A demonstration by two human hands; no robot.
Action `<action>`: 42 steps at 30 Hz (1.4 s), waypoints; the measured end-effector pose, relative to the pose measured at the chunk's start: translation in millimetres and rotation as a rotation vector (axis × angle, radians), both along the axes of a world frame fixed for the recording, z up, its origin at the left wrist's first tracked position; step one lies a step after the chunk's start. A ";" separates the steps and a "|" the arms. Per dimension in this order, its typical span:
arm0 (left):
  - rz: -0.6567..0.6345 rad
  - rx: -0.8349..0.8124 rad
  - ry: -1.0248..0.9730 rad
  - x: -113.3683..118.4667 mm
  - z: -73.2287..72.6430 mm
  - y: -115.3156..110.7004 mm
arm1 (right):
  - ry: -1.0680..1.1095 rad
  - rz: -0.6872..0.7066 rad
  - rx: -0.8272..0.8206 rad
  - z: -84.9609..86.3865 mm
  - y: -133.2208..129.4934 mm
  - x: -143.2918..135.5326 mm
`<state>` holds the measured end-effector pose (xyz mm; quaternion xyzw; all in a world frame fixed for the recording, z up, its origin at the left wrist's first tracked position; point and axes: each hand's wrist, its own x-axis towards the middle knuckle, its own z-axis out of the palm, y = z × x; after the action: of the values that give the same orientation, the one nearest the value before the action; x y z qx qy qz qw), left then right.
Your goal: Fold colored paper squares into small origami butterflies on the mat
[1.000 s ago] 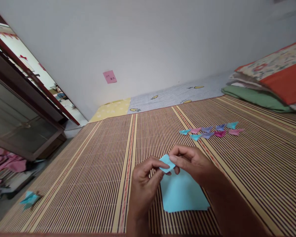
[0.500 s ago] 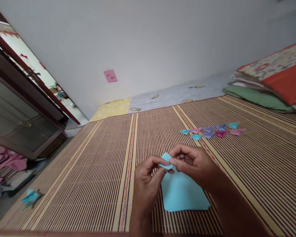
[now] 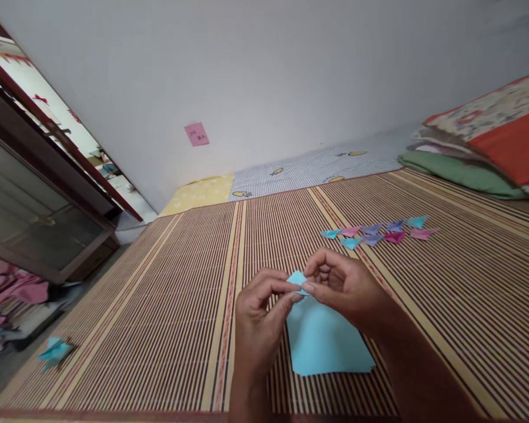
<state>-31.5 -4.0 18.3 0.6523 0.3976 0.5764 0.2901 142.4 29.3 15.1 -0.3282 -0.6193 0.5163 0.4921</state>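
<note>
A small folded piece of light blue paper is held up between both hands. My left hand pinches its left side between thumb and fingers. On the other side, the thumb and index finger of my right hand grip its right edge. Just below and behind the hands, a stack of light blue paper sheets lies on the striped mat; its upper part is partly covered by the hands. Beyond my right hand, several small folded paper shapes in blue, pink and purple lie in two rows.
Crumpled or folded blue paper lies near the mat's left edge. Folded bedding is piled at the far right. A white wall with a pink note rises behind the mat. To the left are a glass-paned door and pink cloth.
My left fingers have shifted on the folded paper, the index finger now straighter along it. Both hands have risen very slightly; the stack and paper shapes stay in place.
</note>
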 end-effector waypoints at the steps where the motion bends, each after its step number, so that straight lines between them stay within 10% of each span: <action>1: -0.002 -0.003 -0.001 -0.5 0.3 0.3 | -0.004 0.006 0.010 -0.2 0.1 0.0; 19: 0.146 -0.132 -0.385 7.9 -7.0 5.0 | -0.015 -0.076 0.136 0.5 -5.8 -17.9; 42: 0.249 -0.040 -0.399 6.6 -9.2 5.1 | -0.008 -0.275 0.251 2.2 -14.0 -40.3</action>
<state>-24.9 1.1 9.1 0.4656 0.4213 0.7171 0.3024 102.1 15.3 17.3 -0.3479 -0.6302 0.3613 0.5927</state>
